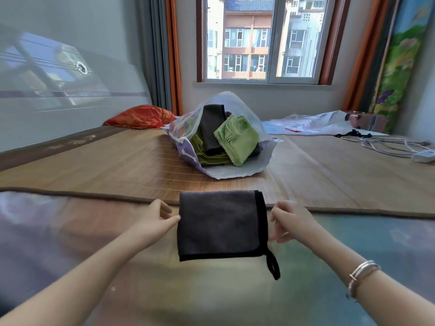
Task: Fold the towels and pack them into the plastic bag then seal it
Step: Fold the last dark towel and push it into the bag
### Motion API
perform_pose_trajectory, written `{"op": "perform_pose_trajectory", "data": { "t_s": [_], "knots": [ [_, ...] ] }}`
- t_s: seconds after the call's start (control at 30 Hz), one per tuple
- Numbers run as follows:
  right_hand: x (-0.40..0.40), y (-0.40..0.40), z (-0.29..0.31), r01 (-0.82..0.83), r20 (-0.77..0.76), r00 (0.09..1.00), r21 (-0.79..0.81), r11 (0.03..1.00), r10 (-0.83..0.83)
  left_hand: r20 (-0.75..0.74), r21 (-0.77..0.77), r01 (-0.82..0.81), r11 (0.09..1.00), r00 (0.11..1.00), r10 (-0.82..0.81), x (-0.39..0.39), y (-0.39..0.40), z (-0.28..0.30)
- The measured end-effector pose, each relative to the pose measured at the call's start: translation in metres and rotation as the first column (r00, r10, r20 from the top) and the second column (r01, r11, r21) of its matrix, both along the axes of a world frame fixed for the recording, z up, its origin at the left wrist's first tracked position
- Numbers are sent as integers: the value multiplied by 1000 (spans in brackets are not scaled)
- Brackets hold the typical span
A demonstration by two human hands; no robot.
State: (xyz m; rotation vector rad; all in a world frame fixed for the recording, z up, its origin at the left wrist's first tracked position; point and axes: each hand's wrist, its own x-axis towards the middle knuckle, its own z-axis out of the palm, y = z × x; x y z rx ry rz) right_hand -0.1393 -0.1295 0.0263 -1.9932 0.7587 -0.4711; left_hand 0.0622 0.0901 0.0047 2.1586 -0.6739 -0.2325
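the dark towel (219,223) is folded flat and sits near me, between my two hands. my left hand (154,218) pinches its left edge and my right hand (290,221) pinches its right edge. the plastic bag (223,137) lies open on the mat (117,161) farther back, with green and dark towels inside.

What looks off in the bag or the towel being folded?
In the plastic bag, the green towel sits tilted and bunched, and a dark towel stands on end rather than flat. The bag mouth gapes open. The dark grey towel between the hands looks squarely folded, its loop hanging free.
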Motion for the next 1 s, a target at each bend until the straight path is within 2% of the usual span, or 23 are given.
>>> {"op": "perform_pose_trajectory", "data": {
  "t_s": [0.07, 0.1, 0.17, 0.27, 0.37, 0.47, 0.53, 0.6, 0.67, 0.77, 0.83, 0.9, 1.0],
  "knots": [
    [5, -1, 0, 67, -5, 998, -99, 993, -67, -312, -133, -87, 987, 949, 42, -4, -10, -4],
    [9, -1, -1, 84, -22, 996, -99, 992, -87, -390, -166, -95, 982, 920, 23, -6, -13, -4],
    [18, 3, -3, 76, -78, 994, 14, 997, -75, -433, -201, -75, 977, 901, -20, -8, -17, -7],
    [26, 11, -4, -13, -79, 996, 264, 964, 35, -353, -270, 6, 963, 930, -105, -20, -24, -1],
    [32, 10, 0, -46, 20, 999, 250, 967, 43, -194, -318, 51, 947, 974, -118, -27, -30, 19],
    [50, -5, 20, 8, 151, 988, 42, 999, -14, -98, -383, 48, 922, 991, -93, -14, -43, 45],
    [66, -20, 40, 62, 203, 979, -160, 985, -28, -58, -414, 18, 910, 997, -46, 2, -62, 64],
    [86, -40, 60, 106, 175, 984, -405, 908, -36, 35, -423, 12, 906, 999, 3, 20, -88, 84],
    [114, -62, 75, 121, 112, 991, -539, 834, -71, 133, -403, 28, 915, 991, 28, 36, -116, 101],
    [161, -89, 88, 136, 110, 990, -509, 850, -92, 199, -387, -5, 922, 976, 89, 58, -159, 113],
    [194, -103, 88, 127, 173, 983, -394, 910, -63, 182, -406, -34, 913, 976, 118, 75, -184, 113],
    [227, -116, 87, 144, 275, 959, -279, 950, -65, 185, -427, -54, 903, 972, 146, 94, -209, 110],
    [275, -141, 83, 274, 442, 885, -233, 933, -150, 212, -435, -132, 891, 947, 244, 117, -238, 115]
  ]
}}
